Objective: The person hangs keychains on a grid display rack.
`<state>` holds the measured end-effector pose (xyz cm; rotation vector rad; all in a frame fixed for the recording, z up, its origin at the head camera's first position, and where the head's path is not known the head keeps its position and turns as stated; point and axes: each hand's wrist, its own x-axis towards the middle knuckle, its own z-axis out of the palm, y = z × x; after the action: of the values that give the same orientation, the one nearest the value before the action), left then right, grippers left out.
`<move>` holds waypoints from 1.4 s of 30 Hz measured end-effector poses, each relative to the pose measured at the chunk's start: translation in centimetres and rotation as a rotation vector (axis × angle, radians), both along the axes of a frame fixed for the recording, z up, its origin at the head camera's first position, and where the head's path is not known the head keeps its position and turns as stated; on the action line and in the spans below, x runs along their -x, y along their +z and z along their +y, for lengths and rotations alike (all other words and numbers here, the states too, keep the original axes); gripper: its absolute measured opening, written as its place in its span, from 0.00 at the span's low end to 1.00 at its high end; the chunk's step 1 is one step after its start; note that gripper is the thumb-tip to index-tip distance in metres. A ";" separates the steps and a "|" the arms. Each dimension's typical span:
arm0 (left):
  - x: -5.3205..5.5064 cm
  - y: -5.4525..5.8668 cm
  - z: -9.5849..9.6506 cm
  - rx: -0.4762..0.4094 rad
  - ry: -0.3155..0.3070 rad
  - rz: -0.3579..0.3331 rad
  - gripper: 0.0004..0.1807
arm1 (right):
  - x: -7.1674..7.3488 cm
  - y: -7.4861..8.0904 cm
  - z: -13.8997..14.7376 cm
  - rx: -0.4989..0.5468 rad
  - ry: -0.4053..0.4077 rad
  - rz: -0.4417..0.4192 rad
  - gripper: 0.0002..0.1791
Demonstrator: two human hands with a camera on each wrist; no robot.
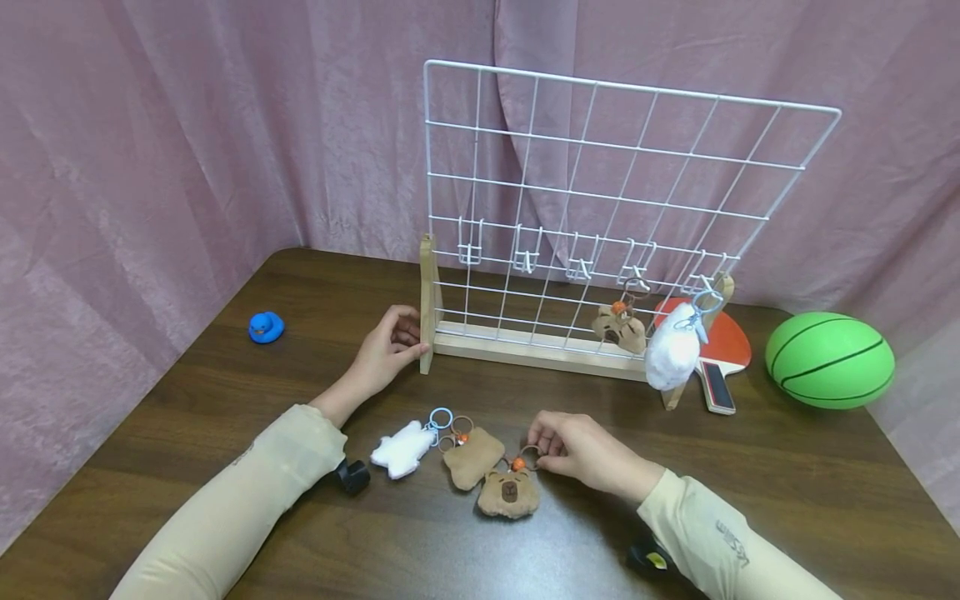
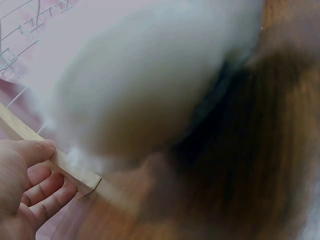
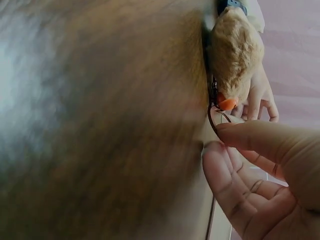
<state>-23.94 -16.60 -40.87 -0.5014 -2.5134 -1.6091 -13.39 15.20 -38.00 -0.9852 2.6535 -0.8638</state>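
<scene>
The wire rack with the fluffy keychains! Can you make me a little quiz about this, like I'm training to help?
1. True or false: the left hand is holding the green ball.
2. How many plush keychains hang on the wire rack?
3. What does the right hand pinch?
A) the blue duck
B) the ring of a brown keychain
C) the handle of the red paddle

Key:
1. False; it holds the rack's wooden post.
2. Two: a white one and a brown one.
3. B.
</scene>
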 end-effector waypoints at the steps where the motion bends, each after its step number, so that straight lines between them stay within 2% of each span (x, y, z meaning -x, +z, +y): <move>1: 0.0 0.0 0.0 0.002 0.001 -0.001 0.26 | 0.0 0.0 0.1 0.012 -0.004 -0.015 0.11; 9: 0.0 0.1 0.0 0.015 -0.001 0.013 0.26 | -0.1 0.3 0.7 0.108 -0.011 -0.124 0.06; 15: 0.0 0.1 -0.1 0.021 0.001 0.008 0.25 | -0.4 1.0 0.9 0.144 -0.018 -0.148 0.04; 35: -0.1 -0.1 0.0 0.008 -0.004 0.011 0.25 | -0.8 4.4 1.7 0.182 -0.004 -0.032 0.05; 42: 0.0 -0.1 -0.1 0.011 -0.004 0.008 0.25 | -0.8 5.9 2.0 0.146 -0.025 0.003 0.05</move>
<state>-23.93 -16.69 -40.93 -0.5126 -2.5186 -1.5927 -12.56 17.16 -32.13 -0.9867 2.6420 -1.0749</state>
